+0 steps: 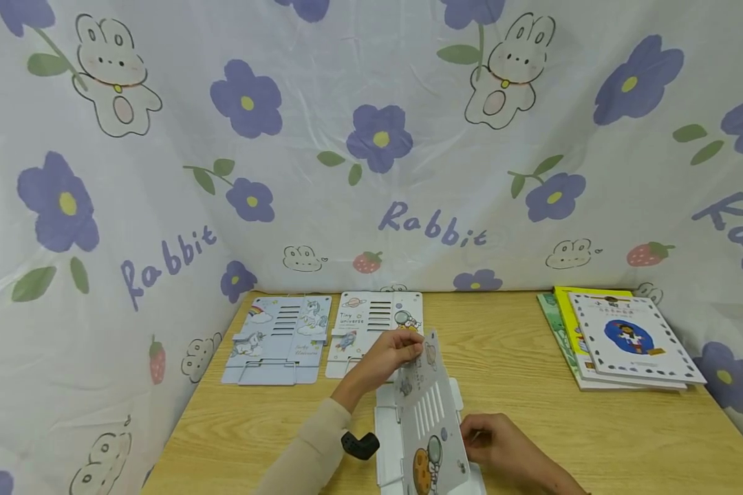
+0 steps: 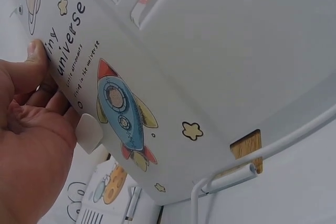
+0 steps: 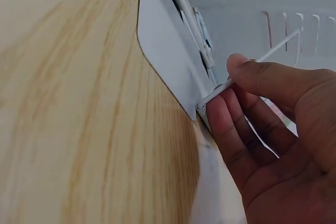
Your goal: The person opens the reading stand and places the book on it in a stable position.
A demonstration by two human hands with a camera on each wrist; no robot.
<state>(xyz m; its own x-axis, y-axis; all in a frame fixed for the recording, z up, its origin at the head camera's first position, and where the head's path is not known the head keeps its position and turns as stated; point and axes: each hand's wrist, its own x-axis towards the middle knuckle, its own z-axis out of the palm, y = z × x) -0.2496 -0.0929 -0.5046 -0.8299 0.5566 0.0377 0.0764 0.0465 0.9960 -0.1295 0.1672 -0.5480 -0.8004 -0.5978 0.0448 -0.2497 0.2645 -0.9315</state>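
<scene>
A white bookstand with space cartoons stands partly unfolded on the table, its slotted panel tilted up from the base. My left hand grips the panel's far edge; in the left wrist view the thumb of this hand lies on the printed face near a rocket picture. Behind the panel, my right hand is low at its right side. In the right wrist view that hand pinches a thin white wire support between thumb and fingers, close to the base plate.
Two more bookstands lie at the back left, one with unicorns and one with a space print. A stack of books lies at the back right of the wooden table. A patterned curtain hangs behind.
</scene>
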